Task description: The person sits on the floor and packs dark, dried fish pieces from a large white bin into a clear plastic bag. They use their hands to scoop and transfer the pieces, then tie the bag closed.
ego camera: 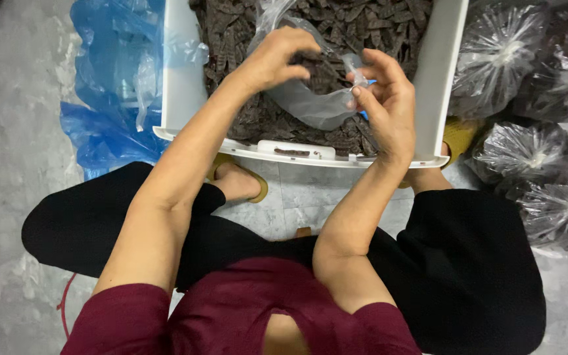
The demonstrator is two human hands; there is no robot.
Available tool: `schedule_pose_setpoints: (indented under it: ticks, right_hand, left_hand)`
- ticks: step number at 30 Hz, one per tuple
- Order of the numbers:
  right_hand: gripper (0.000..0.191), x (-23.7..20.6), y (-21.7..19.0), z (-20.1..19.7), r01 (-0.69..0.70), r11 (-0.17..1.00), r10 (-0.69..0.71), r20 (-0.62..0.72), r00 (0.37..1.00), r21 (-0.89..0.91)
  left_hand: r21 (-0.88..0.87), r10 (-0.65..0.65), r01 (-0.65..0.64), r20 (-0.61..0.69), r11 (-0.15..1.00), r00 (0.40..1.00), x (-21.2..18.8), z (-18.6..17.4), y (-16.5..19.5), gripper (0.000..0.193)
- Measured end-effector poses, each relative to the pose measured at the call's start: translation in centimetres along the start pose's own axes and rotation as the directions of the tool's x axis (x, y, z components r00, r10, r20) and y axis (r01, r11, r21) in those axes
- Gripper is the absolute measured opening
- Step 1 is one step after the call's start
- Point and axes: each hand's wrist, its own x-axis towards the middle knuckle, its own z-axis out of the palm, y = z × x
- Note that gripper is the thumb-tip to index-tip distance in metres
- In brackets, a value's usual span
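Both hands, left hand [277, 59] and right hand [382, 98], pinch a clear plastic bag [310, 105] sagging crosswise, mouth upward.

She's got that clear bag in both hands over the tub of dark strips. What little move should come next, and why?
Probably spreading the bag's mouth wider. Both the left hand and the right hand pinch the rim of the clear plastic bag, which hangs limp and looks empty above the dark strips in the white tub. Filled, tied bags lie beside it.
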Motion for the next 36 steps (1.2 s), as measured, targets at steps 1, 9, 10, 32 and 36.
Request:
schedule_pose_setpoints:
  ticks: [1,9,10,32,36]
  right_hand:
    - [0.050,0.0,0.1,0.0,-0.002,1.000,0.002,0.000,1.000,-0.002]
    - [0.051,0.2,-0.1,-0.1,-0.013,1.000,0.012,0.056,0.998,0.012]
    - [0.050,0.2,-0.2,0.0,-0.020,1.000,0.020,0.054,0.998,0.008]
    - [0.039,-0.7,2.6,-6.8,0.272,0.938,-0.126,-0.520,0.845,0.214]
    - [0.038,0.4,5.8,-8.7,0.179,0.944,-0.302,-0.510,0.806,-0.275]
  left_hand:
    - [-0.097,-0.048,0.045,-0.034,0.994,0.998,-0.5,-0.2,-0.4,0.043]
    - [-0.292,-0.707,0.654,-0.428,0.698,0.563,-10.0,-2.1,-6.9,0.010]
    - [-0.261,-0.729,0.700,-0.435,0.664,0.529,-11.4,-1.7,-7.0,0.010]
    - [0.123,-0.875,0.937,-0.335,0.327,0.349,-10.9,1.6,-8.1,0.052]
    - [0.378,-0.753,0.765,-0.217,0.522,0.621,-9.4,-2.2,-8.6,0.040]
